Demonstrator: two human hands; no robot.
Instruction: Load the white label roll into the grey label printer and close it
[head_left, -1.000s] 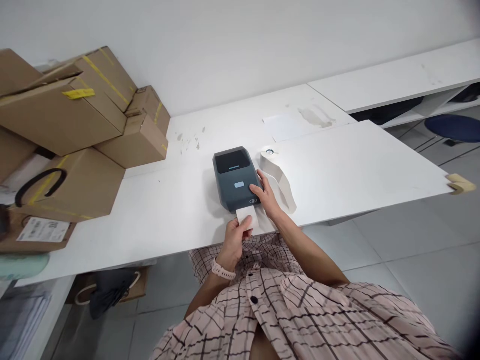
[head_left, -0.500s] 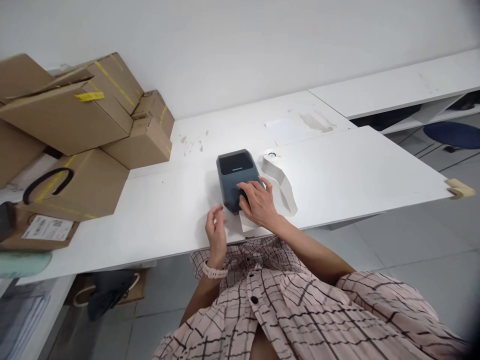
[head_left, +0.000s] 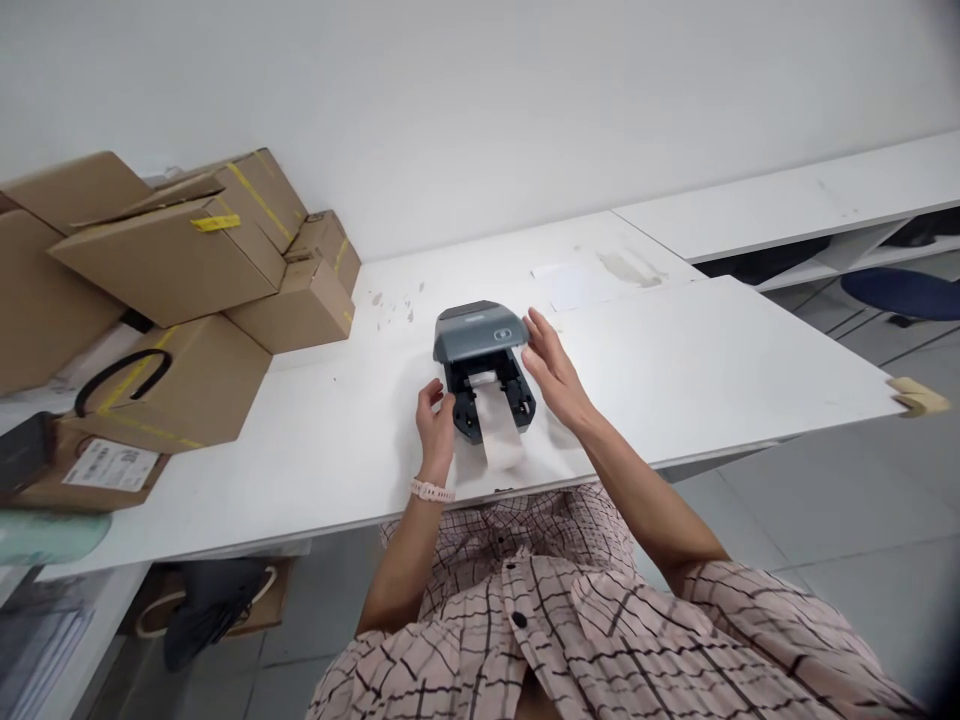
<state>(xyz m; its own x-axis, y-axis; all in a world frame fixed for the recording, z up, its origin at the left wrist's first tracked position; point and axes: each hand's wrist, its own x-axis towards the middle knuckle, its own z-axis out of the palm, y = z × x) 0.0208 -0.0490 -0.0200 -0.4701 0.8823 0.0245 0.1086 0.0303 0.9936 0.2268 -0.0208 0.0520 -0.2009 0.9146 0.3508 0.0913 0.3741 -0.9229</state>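
A dark grey label printer (head_left: 480,335) stands on the white table (head_left: 712,350) with its lid swung up and back. A white label strip (head_left: 499,430) runs out of the open bay toward the table's front edge. My left hand (head_left: 435,425) grips the left side of the printer's base with curled fingers. My right hand (head_left: 553,368) is at the right edge of the raised lid, fingers stretched out and touching it. A pale watch is on my left wrist.
Several cardboard boxes (head_left: 187,260) are stacked at the table's left end. A white sheet (head_left: 577,285) lies behind the printer. A low white shelf (head_left: 787,200) and a blue chair (head_left: 900,290) are at the right. A dark bag (head_left: 210,600) sits under the table.
The printer's lid was closed and is now open. My left hand let go of the label and moved to the printer's left side. My right hand went from the printer's front to the lid's right edge.
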